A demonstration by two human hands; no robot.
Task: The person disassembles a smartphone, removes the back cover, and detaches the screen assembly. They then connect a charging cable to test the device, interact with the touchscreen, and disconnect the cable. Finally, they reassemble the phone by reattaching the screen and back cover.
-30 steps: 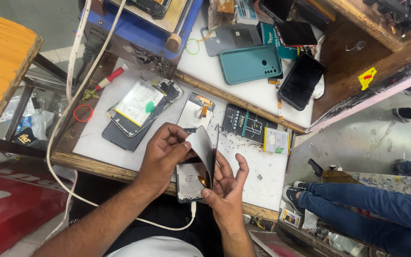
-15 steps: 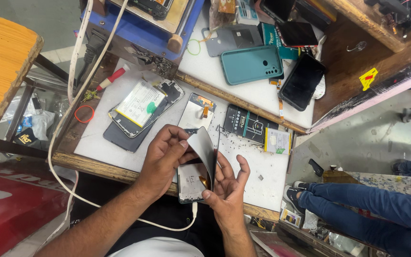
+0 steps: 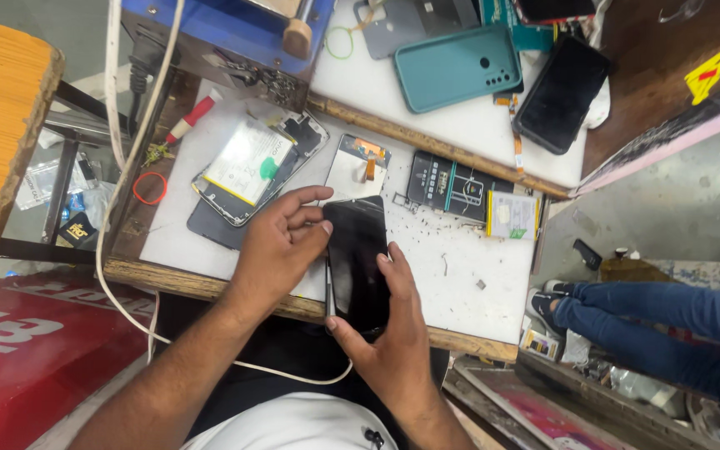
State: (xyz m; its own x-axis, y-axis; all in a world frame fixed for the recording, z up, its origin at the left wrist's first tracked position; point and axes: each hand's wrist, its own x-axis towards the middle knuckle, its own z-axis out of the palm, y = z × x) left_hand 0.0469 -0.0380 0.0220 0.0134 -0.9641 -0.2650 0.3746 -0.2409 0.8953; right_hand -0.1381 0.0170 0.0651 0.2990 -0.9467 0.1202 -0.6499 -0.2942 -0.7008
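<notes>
I hold a black phone screen panel (image 3: 357,254) over the front edge of the white work board (image 3: 452,275). My left hand (image 3: 275,250) grips its left edge, thumb and fingers touching the top corner. My right hand (image 3: 389,333) cups the panel's bottom and right side from below. The panel's dark glass faces up. Just beyond it lies a smaller display part (image 3: 358,167) with an orange flex cable. An opened phone body (image 3: 252,167) showing its white battery rests to the left.
A teal phone case (image 3: 458,67), a black phone (image 3: 562,93) and a grey back cover (image 3: 414,21) lie on the far white board. A dark battery (image 3: 447,183) with a small label sits right. A white cable (image 3: 127,125) runs down the left. Another person's legs in jeans (image 3: 660,317) are at right.
The screen panel, earlier lifted and tilted up off a phone frame between my hands, now lies flatter with its dark face up. My right hand has slid along its right side.
</notes>
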